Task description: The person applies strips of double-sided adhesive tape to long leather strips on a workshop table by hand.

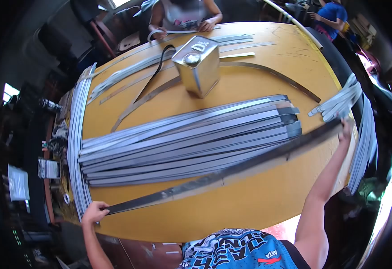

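Note:
A long dark strip (214,178) stretches slantwise above the near part of the table, its right part blurred. My left hand (95,212) pinches its left end, close to the near left table corner. At the other end, my right hand (347,130) is closed around the strip, beside a bundle of pale strips (339,101) at the right edge. Just beyond the dark strip lies a broad layer of grey strips (182,145) with dark edges, side by side. Some of their right ends are black.
A metal can (198,67) stands mid-table on a curved brown strip (267,69). Long pale strips (77,139) line the left edge; others hang off the right edge. Across the yellow table (267,40) a person (184,15) handles a strip. Another person (332,20) stands far right.

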Available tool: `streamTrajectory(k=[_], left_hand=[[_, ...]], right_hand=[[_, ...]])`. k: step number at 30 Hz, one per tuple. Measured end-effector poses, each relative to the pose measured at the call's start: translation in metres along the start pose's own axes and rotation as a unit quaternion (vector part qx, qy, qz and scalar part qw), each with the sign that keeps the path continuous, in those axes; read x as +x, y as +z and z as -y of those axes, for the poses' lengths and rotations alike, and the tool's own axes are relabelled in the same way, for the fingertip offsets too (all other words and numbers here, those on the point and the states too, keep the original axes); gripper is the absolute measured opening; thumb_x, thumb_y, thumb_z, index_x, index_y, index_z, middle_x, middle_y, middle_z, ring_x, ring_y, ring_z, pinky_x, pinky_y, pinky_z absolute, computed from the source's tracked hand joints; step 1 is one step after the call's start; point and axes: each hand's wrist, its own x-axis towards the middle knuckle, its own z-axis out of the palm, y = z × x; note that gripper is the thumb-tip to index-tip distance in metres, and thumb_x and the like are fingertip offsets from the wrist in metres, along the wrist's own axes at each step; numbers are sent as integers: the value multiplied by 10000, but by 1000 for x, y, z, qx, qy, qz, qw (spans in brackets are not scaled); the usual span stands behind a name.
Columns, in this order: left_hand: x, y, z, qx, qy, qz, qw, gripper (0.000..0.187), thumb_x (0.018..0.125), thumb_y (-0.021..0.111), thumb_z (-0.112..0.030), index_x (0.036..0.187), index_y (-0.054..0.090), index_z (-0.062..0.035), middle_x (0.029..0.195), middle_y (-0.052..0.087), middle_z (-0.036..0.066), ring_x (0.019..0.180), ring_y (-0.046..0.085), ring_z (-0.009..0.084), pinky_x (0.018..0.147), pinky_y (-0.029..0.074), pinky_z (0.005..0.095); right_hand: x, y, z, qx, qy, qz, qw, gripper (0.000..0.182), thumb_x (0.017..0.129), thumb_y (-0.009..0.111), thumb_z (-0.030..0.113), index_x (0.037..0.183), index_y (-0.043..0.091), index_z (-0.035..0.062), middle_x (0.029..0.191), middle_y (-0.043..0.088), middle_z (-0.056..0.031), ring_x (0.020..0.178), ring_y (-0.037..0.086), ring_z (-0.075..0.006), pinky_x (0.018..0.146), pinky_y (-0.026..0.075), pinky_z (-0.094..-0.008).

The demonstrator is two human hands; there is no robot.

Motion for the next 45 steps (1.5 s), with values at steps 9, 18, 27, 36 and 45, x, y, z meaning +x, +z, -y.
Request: streamTrajectory(k=[9,18,27,36,45], left_hand=[[58,127,102,145,-44,-121,981,254,734,606,-166,935,728,-69,1025,697,144,1021,623,310,1006,396,451],[147,47,86,25,103,-418,902,186,814,623,-114,987,665,-61,1012,644,129,999,605,336,859,484,420],[362,-48,-36,9,120,-380,917,400,813,719,-207,1190,633,-102,1189,639,101,1165,563,281,953,469,413],[424,-85,-10,11,152,-224,963,388,702,807,-228,1046,684,-96,1049,695,116,1066,632,269,929,490,415],[511,-153,89,-77,194,-257,944,275,766,712,-110,1022,699,-10,992,712,181,938,694,294,830,536,378]], right_hand=[[-193,-40,-109,-215,-20,-261,941,750,779,737,134,1406,370,-51,1210,589,-195,996,617,-281,857,505,-397],[-303,46,-77,-584,-9,-321,746,832,825,723,320,1484,303,33,1422,448,-251,1312,414,-410,1089,339,-492],[-533,216,-160,-591,-112,-226,766,468,884,663,202,1276,523,-11,1287,518,-229,1262,431,-394,1093,320,-459],[-628,285,-184,-604,-74,-208,766,355,892,646,141,1203,562,-9,1337,468,-202,1287,424,-357,1092,339,-437],[-632,292,-187,-632,-92,-229,735,310,918,597,155,1198,566,25,1340,470,-194,1278,430,-356,1084,343,-431]])
